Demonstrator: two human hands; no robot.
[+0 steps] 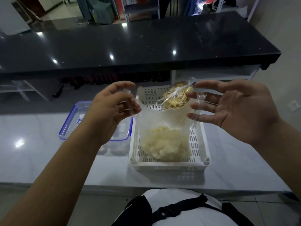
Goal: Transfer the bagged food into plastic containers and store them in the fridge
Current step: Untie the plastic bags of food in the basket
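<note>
A clear plastic bag of pale yellow food pieces hangs low inside a white slotted basket, its mouth stretched wide between my two hands. My left hand pinches the bag's left edge with curled fingers. My right hand is spread, palm towards me, and the bag's right edge is looped over its straight fingertips. A second, tied bag of golden food lies at the basket's far end, behind the stretched bag.
A clear plastic container with a blue-clipped lid sits left of the basket on the glossy white table. Beyond the table runs a raised black counter. A wall with a socket is at the right.
</note>
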